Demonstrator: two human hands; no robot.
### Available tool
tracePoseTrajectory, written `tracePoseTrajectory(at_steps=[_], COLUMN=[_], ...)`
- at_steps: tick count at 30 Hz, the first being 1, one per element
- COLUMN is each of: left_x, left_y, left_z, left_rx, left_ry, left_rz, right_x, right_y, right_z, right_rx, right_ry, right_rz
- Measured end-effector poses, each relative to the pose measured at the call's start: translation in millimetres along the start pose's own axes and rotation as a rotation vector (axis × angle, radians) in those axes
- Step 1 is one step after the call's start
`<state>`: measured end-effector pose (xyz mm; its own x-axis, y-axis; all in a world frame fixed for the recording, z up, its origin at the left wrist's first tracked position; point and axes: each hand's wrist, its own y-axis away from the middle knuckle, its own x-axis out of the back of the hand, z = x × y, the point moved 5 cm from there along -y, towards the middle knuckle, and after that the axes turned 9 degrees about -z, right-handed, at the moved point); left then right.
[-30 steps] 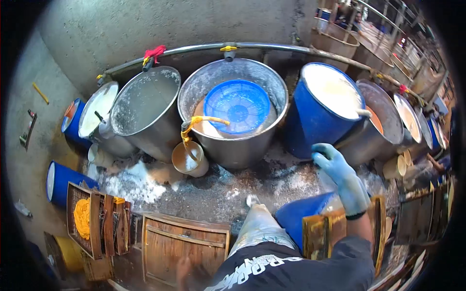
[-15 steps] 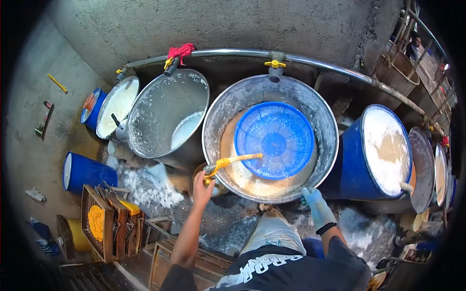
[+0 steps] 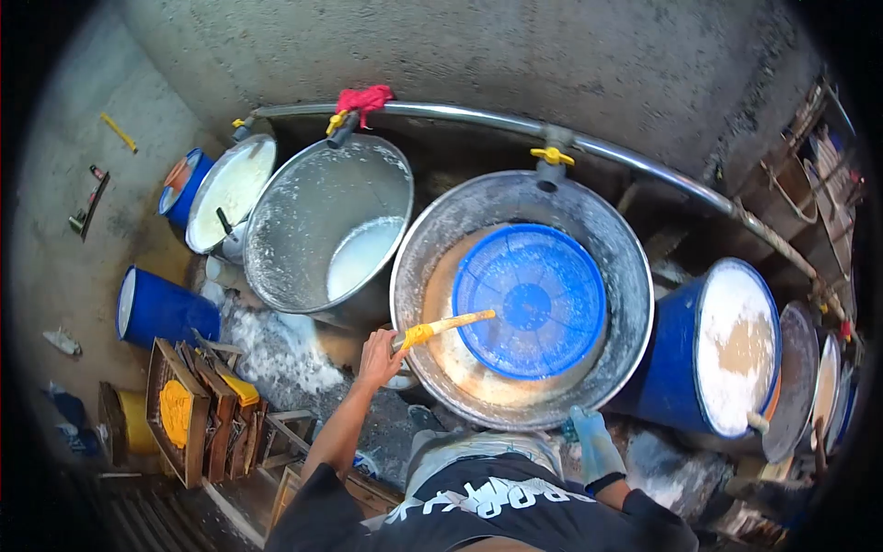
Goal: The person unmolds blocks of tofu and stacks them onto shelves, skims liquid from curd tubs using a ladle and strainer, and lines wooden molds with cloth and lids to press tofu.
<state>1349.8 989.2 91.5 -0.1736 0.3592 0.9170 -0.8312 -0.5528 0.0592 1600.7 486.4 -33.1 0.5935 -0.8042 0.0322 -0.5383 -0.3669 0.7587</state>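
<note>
My bare left hand (image 3: 378, 357) is closed around the yellow-wrapped part of a stick (image 3: 451, 324) at the left rim of a large metal vat (image 3: 402, 276). The stick's pale end reaches over a blue perforated basin (image 3: 529, 304), which sits in the vat on light brown contents. At the vat's lower right rim is my gloved right hand (image 3: 590, 442), its fingers at the edge and partly hard to make out. A yellow-handled valve (image 3: 552, 158) hangs above the vat's back rim.
A second metal vat (image 3: 276, 221) with whitish liquid stands to the left. On the right is a blue barrel (image 3: 667, 354) of white and tan material. Wooden frames (image 3: 216, 414) with yellow cloth lie lower left. A metal pipe (image 3: 644, 166) runs along the wall.
My left hand came in from below and took hold of the yellow-wrapped stick. My right hand moved to the vat's rim. The view has shifted, with the vat now closer.
</note>
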Motion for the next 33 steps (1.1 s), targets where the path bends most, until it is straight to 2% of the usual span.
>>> tracePoseTrajectory(at_steps=[2, 4, 9, 13, 15, 16, 17, 21, 24, 28, 31, 33], left_x=[49.8, 112.3, 271.8, 337.6, 355.5, 353.7, 345.7, 265.9, 172.2, 70.5, 25.7, 7.0], left_y=[0.4, -3.9, -12.8, -27.1, -32.4, -41.2, -52.4, -103.8, -138.5, -162.8, -170.1, -167.0], left_z=[4.1, 3.3, -7.2, -44.5, -58.5, -68.7, -82.8, -135.7, -166.1, -177.2, -177.9, -174.6], left_rx=[-0.088, -0.07, -0.039, -0.01, -0.067, -0.069, -0.049, 0.021, 0.145, 0.249, 0.338, 0.329], left_ry=[0.217, 0.307, 0.276, 0.423, 0.425, 0.437, 0.487, 0.599, 0.72, 0.771, 0.8, 0.866], left_rz=[0.189, 0.302, 0.535, 0.631, 0.763, 0.756, 0.78, 0.824, 0.774, 0.773, 0.617, 0.46], right_x=[4.2, -4.2, -16.9, -30.2, -33.1, -34.3, -42.5, -98.8, -135.9, -161.9, -178.6, -179.2], right_y=[-4.1, -2.2, 10.3, 19.1, 15.3, 15.5, 20.0, 64.9, 76.4, 75.8, 63.6, 57.2], right_z=[6.9, -1.0, -12.9, -9.8, 0.2, 12.3, 12.5, 3.1, 6.7, 8.5, 10.3, 12.4], right_rx=[-0.002, -0.012, -0.086, 0.002, 0.047, 0.088, 0.26, 0.112, 0.109, 0.151, 0.159, 0.154], right_ry=[0.019, 0.039, 0.131, 0.105, 0.093, 0.069, 0.092, 0.022, 0.024, 0.043, 0.048, 0.019], right_rz=[-0.015, -0.025, 0.206, 0.36, 0.406, 0.441, 0.445, 0.494, 0.507, 0.404, 0.3, 0.371])
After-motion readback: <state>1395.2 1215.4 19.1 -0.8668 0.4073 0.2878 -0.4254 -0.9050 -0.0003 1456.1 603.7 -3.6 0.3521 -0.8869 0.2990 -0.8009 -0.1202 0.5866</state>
